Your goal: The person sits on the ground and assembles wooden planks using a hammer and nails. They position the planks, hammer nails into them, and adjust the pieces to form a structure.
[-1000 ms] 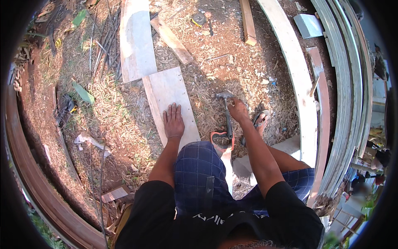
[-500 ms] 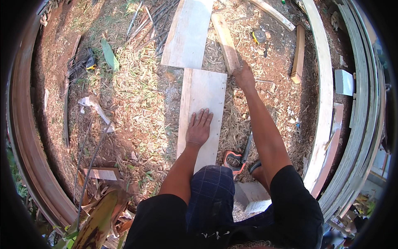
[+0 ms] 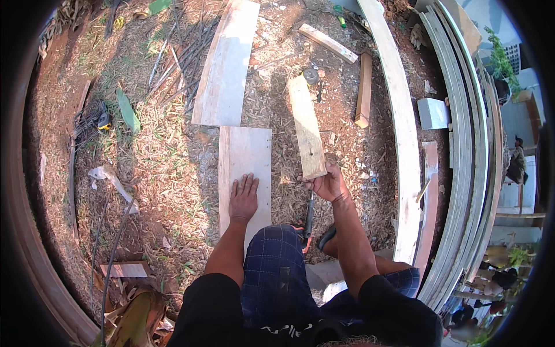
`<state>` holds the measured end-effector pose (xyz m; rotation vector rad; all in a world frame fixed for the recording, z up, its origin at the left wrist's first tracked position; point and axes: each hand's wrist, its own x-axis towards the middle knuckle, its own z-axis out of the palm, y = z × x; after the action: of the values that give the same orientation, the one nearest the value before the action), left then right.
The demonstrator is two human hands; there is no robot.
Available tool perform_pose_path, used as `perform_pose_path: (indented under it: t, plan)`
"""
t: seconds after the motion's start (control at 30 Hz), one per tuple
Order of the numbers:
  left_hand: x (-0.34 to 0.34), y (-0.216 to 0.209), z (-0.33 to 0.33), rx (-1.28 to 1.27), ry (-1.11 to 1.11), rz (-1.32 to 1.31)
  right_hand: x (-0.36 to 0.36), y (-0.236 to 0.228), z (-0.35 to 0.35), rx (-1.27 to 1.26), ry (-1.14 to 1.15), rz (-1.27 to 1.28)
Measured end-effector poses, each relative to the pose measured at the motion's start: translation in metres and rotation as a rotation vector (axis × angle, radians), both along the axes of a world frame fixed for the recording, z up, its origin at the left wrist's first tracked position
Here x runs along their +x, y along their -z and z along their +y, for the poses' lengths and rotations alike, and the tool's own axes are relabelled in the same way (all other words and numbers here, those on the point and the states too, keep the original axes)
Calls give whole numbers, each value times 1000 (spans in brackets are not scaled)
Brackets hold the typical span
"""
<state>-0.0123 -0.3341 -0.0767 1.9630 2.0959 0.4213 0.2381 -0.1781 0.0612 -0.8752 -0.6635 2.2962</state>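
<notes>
My left hand (image 3: 243, 199) lies flat, fingers stretched out, on a pale wooden board (image 3: 248, 151) with small dark dots along its right edge. In my right hand (image 3: 329, 183) is the near end of a short wooden block (image 3: 307, 128), raised off the ground and pointing away from me. Thumb and fingers close around that end. Just beyond the flat board, a second pale board (image 3: 226, 66) lies on the ground. Beside my knee, an orange-handled tool (image 3: 308, 222) is partly hidden by my leg.
Two wood pieces, one pale (image 3: 328, 43) and one brown (image 3: 363, 91), lie to the far right near a round tape measure (image 3: 311, 76). A long plank (image 3: 399, 115) and stacked boards (image 3: 462, 150) run along the right. Thin rods (image 3: 184, 63) lie far left.
My right hand has lifted the wooden block off the ground and drawn it nearer. My left hand stays flat on the board. The whole view has shifted.
</notes>
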Motion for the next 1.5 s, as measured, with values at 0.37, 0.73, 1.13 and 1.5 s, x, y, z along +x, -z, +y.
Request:
perform_pose_path:
  t: [0.37,0.73,1.13,1.5]
  plan:
    - [-16,-6,8,23,91,-309,101,-167,-106,326,1,-155]
    - [-48,-2,43,-415,131,-557,110,-256,-200,439,67,-138]
    - [107,-327,20,-73,389,-1830,36,-226,-260,656,283,-967]
    - [-33,-330,33,117,-4,-1378,111,-158,-134,513,208,-1113]
